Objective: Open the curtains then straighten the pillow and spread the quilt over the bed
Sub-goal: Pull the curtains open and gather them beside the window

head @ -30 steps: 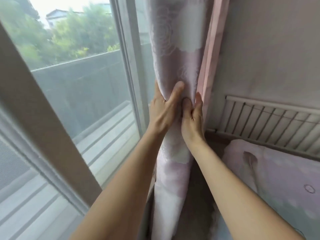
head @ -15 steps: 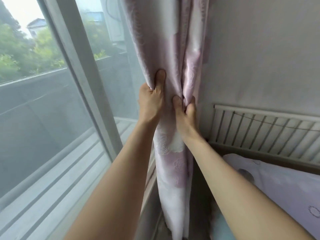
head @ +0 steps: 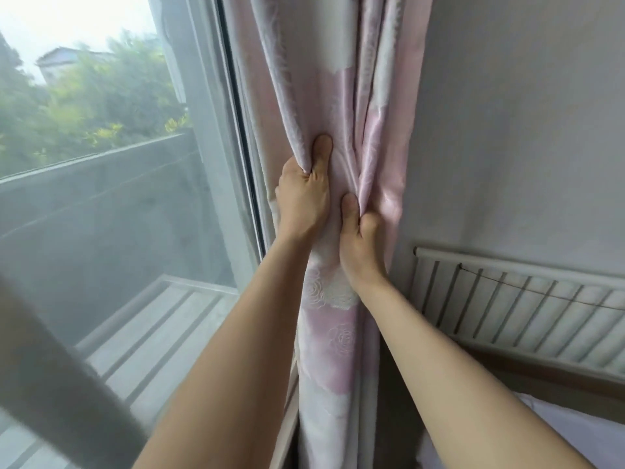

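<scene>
Against the wall by the window, your left hand and right hand both clutch the bunched curtain; step 1 looks nearly done, pillow and quilt remain.

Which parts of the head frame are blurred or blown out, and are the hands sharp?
Head view: sky at upper left is blown out white; the trees look hazy and soft; the grey bar at lower left is smeared. Left hand, right hand and the curtain are sharp. Wide-angle bending shows at the edges.
</scene>
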Motion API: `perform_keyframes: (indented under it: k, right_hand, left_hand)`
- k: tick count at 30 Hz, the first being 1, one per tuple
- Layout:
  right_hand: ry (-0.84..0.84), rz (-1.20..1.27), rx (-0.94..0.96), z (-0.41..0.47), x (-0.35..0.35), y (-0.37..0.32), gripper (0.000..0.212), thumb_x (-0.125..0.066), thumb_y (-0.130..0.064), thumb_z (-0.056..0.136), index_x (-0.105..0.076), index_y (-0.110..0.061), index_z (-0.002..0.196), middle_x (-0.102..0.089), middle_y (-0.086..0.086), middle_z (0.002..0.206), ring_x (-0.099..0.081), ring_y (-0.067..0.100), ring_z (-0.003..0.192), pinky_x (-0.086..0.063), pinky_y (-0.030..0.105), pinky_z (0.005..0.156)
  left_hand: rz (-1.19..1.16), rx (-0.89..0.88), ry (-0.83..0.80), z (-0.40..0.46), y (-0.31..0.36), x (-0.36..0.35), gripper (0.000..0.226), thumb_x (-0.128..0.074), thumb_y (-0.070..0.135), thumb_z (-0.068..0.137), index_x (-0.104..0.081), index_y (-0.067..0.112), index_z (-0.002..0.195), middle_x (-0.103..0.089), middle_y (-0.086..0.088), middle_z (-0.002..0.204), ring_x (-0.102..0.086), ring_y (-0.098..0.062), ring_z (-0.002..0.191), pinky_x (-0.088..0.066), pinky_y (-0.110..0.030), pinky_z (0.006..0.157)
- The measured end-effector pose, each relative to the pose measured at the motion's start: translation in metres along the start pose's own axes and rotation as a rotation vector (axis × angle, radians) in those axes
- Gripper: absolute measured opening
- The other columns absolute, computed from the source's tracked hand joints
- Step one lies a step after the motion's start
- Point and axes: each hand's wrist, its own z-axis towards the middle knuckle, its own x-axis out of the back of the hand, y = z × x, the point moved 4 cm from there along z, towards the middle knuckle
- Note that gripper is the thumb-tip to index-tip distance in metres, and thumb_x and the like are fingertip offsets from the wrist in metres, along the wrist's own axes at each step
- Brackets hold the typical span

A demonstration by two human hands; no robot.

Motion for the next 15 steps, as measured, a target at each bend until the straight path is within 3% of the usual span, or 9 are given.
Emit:
perform_keyframes:
  k: [4, 7, 9, 12, 15]
  right_hand:
    - [0.065, -0.134, 0.038, 0.059, 0.006, 0.036, 0.045, -0.041, -0.037, 0.102, -0.058, -0.006, 0.130, -0.062, 0.008, 0.130, -0.050, 0.015, 0.127, -0.035, 0.016, 0.102]
    - [0.089, -0.144, 0.031, 0.100, 0.007, 0.061, 0.046, -0.043, -0.037, 0.102, -0.053, -0.009, 0.136, -0.057, 0.005, 0.137, -0.043, 0.012, 0.133, -0.029, 0.012, 0.103]
    - [0.101, -0.194, 0.019, 0.132, 0.008, 0.079, 0.046, -0.041, -0.040, 0.101, -0.056, -0.012, 0.134, -0.059, 0.004, 0.135, -0.045, 0.015, 0.132, -0.031, 0.014, 0.101]
    - [0.070, -0.183, 0.030, 0.191, 0.003, 0.111, 0.050, -0.037, -0.047, 0.098, -0.062, -0.012, 0.123, -0.066, 0.006, 0.124, -0.055, 0.020, 0.123, -0.042, 0.028, 0.102]
    - [0.061, -0.131, -0.001, 0.243, -0.006, 0.142, 0.059, -0.033, -0.058, 0.092, -0.064, -0.015, 0.119, -0.070, 0.004, 0.117, -0.058, 0.019, 0.120, -0.043, 0.039, 0.103]
  left_hand:
    - [0.015, -0.015, -0.067, 0.042, -0.020, -0.054, 0.060, -0.040, 0.068, 0.085, -0.069, 0.017, 0.091, -0.074, 0.001, 0.087, -0.069, -0.020, 0.091, -0.053, -0.043, 0.088]
    - [0.028, -0.039, -0.082, 0.073, -0.038, -0.089, 0.059, -0.038, 0.067, 0.086, -0.069, 0.016, 0.089, -0.073, -0.001, 0.086, -0.068, -0.025, 0.091, -0.053, -0.046, 0.086]
    - [0.029, -0.041, -0.074, 0.099, -0.051, -0.115, 0.062, -0.038, 0.067, 0.086, -0.068, 0.012, 0.084, -0.071, -0.001, 0.078, -0.067, -0.025, 0.082, -0.053, -0.048, 0.083]
    - [-0.028, -0.051, -0.097, 0.140, -0.067, -0.158, 0.065, -0.042, 0.057, 0.092, -0.061, -0.002, 0.076, -0.059, 0.001, 0.062, -0.054, -0.012, 0.061, -0.053, -0.046, 0.072]
    - [-0.047, -0.021, -0.089, 0.180, -0.085, -0.194, 0.047, -0.046, 0.044, 0.099, -0.058, 0.011, 0.068, -0.057, 0.013, 0.056, -0.053, 0.000, 0.053, -0.049, -0.027, 0.065]
